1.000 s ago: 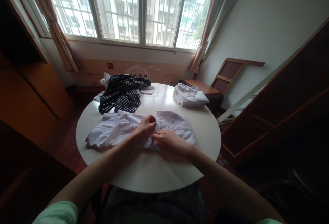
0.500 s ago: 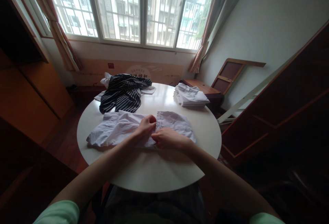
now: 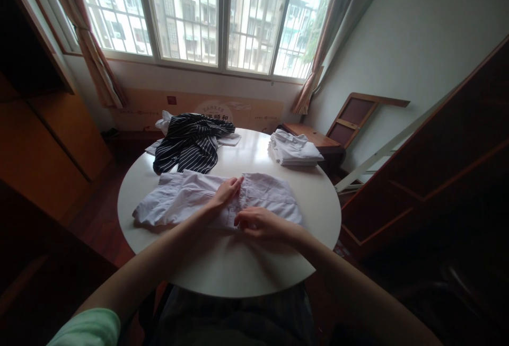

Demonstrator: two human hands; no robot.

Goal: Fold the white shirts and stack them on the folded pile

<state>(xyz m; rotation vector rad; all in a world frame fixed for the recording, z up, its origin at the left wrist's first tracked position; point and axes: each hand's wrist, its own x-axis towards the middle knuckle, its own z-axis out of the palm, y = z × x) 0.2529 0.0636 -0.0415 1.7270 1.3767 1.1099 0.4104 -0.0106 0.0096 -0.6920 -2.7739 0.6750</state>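
A pale lavender-white shirt [image 3: 191, 195] lies across the near part of the round table, its right part folded over toward the middle. My left hand [image 3: 227, 191] rests on the shirt just left of the fold's edge, fingers stretched out and lying flat. Lower down and to the right, my right hand [image 3: 256, 222] has its fingers curled at the near end of that edge, pinching the cloth there. The tips of its fingers are partly hidden.
On the white round table [image 3: 222, 266], a black striped garment [image 3: 191, 142] lies loosely over white cloth at the back left. A stack of folded white shirts [image 3: 296, 149] sits at the back right. Behind it stands a small wooden table [image 3: 312, 136].
My left hand has gone from curled fingers to flat ones on the shirt. My right hand has slid slightly toward me along the fold's edge.
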